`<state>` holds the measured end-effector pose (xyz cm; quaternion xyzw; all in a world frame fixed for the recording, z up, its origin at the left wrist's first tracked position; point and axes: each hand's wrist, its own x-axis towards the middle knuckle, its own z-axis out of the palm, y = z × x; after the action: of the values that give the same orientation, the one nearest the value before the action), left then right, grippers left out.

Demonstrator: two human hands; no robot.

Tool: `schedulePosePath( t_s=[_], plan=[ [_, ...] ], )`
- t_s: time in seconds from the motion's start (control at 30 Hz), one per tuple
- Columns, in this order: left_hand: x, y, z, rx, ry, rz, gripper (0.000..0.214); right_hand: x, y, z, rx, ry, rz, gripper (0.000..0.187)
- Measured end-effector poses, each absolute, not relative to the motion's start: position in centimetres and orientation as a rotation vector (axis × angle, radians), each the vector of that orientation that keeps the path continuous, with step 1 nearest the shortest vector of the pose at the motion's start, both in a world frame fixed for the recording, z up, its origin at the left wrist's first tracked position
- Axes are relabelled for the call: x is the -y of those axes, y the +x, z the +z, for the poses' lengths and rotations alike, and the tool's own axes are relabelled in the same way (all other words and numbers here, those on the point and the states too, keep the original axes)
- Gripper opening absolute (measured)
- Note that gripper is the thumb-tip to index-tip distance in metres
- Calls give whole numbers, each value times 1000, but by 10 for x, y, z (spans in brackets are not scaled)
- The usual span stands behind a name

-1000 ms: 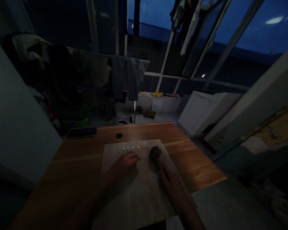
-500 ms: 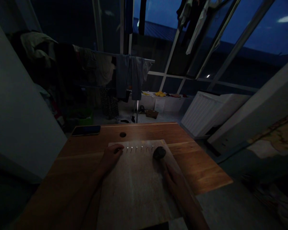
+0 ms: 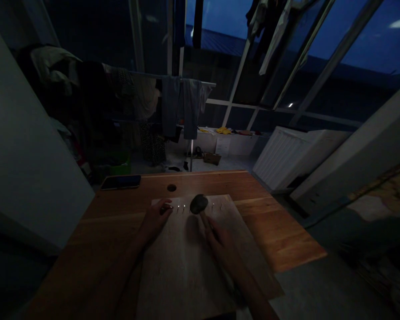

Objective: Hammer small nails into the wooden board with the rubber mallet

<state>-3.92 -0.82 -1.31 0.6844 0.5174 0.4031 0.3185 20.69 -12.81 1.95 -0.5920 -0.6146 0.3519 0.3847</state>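
Note:
A pale wooden board [image 3: 176, 271] lies on the wooden table [image 3: 102, 226], with a row of small shiny nails [image 3: 184, 208] upright along its far part. My left hand [image 3: 156, 218] rests at the board's far left corner, its fingertips pinched on what looks like a nail [image 3: 170, 207], in line with the row. In my right hand [image 3: 222, 240], closed round the wooden handle, is a mallet [image 3: 199, 204] with a dark rounded head. The head is raised above the middle of the row and hides some nails; others show on both sides of it.
A phone [image 3: 121, 182] lies at the table's far left corner, and a round hole [image 3: 171, 188] is cut near the far edge. Beyond the table stand a rack of hanging clothes [image 3: 170, 104] and a white ribbed cabinet-like unit [image 3: 275, 155]. The room is dim.
My right hand has carried the mallet left and a little up, from the row's right end to above its middle. My left hand stays nearly in place; a glint now shows at its fingertips.

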Motion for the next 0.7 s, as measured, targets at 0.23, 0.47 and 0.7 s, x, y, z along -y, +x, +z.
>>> schedulePosePath(
  t_s=[0.23, 0.47, 0.7],
  plan=[
    [11, -38, -11, -1351, 1780, 1035, 35, 101, 173, 32, 1636, -1450, 908, 50],
    [11, -39, -10, -1292, 1782, 1033, 35, 96, 159, 34, 1682, -1412, 947, 49],
    [12, -40, -8, -1301, 1796, 1028, 31, 96, 156, 40, 1656, -1426, 970, 45]
  ],
)
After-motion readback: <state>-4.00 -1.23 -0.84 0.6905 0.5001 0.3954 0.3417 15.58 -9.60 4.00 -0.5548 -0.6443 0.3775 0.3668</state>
